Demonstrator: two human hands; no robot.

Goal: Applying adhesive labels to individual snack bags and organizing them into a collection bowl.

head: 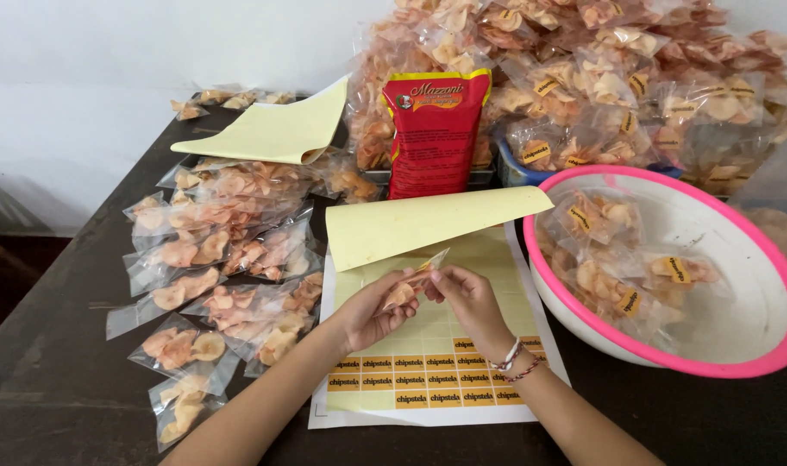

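Both hands meet over the sticker sheet [436, 345], pinching one small clear packet of chips [415, 283] between them. The left hand [372, 312] grips the packet's lower end with fingers and thumb pressed on it; the right hand [469, 298] nips the upper edge, fingertips closed on the plastic. The packet hangs tilted, its top corner pointing to 1 o'clock, just above the sheet and not touching it.

By the look of it, the step in hand is labelling: the packet seems to be getting its sticker, or has just been picked up for one; whether a sticker is on it already cannot be told. The next move would call for a firm, flat press and a steady hold so the thin plastic does not crumple the chips.

At 6 o'clock from the hands, the sheet keeps three rows of orange labels [419, 380]; its yellow backing [428, 223] is peeled up at 12 o'clock. At 9 o'clock lie unlabelled packets [212, 276] in loose rows. At 3 o'clock a white bowl with a pink rim [669, 362] holds labelled packets. At 12 o'clock stands a red bag [432, 129], with a heap of packets [617, 78] behind it. All rest on a dark table [57, 345] against a white wall [152, 52].
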